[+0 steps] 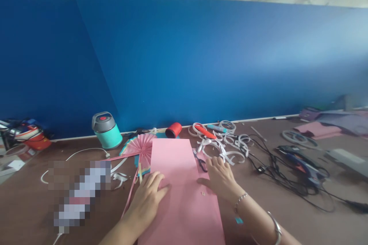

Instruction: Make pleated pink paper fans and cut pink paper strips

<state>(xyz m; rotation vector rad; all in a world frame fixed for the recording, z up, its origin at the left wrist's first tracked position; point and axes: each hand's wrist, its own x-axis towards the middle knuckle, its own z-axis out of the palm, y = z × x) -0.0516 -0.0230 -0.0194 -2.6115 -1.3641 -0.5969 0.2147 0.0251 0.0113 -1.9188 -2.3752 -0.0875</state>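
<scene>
A long sheet of pink paper lies lengthwise in front of me on the brown table. My left hand rests on its left edge, with the fingers stretched forward and the thumb apart. Across the right edge lies my right hand; its thumb is spread over the paper and its fingers are slightly bent, with nothing visible in them. Dark scissors handles show just beside the right fingers, the rest of that tool being hidden. Beyond the left hand is a pleated pink paper fan with a blue edge.
White strip coils and a red-orange tool lie behind my right hand. A blue glue gun and tangled black cables are at right. A teal lidded container and a red spool stand near the blue partition.
</scene>
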